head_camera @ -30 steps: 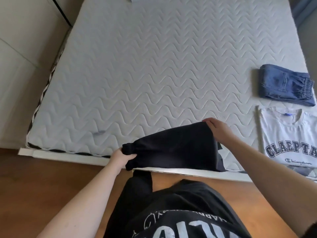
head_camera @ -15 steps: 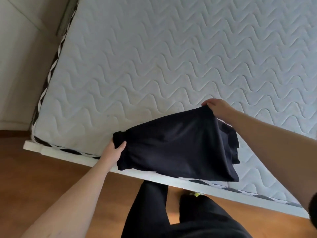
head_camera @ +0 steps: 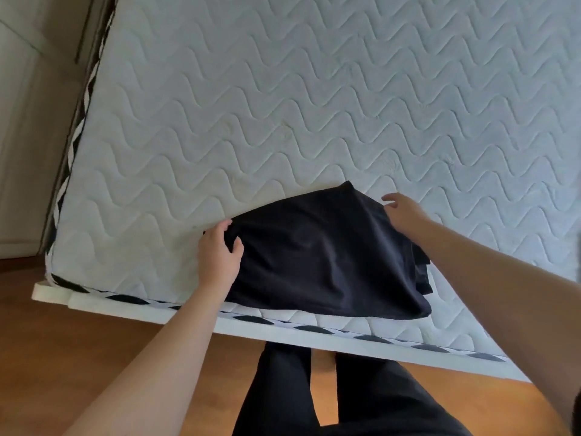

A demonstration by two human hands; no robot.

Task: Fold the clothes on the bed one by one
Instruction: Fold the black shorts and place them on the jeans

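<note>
Garment (head_camera: 323, 262) between both hands, on mattress (head_camera: 283, 105)

Bare mattress (head_camera: 314, 105) beyond the dark garment (head_camera: 323, 259) (nothing obstructs).

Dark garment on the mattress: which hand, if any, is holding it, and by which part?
The left hand pinches the dark garment at its left edge; the right hand is open, holding nothing.

A bare white quilted bed (head_camera: 314, 105) with a wavy stitch pattern carries one dark, apparently folded garment (head_camera: 327, 262) near its front edge.
</note>
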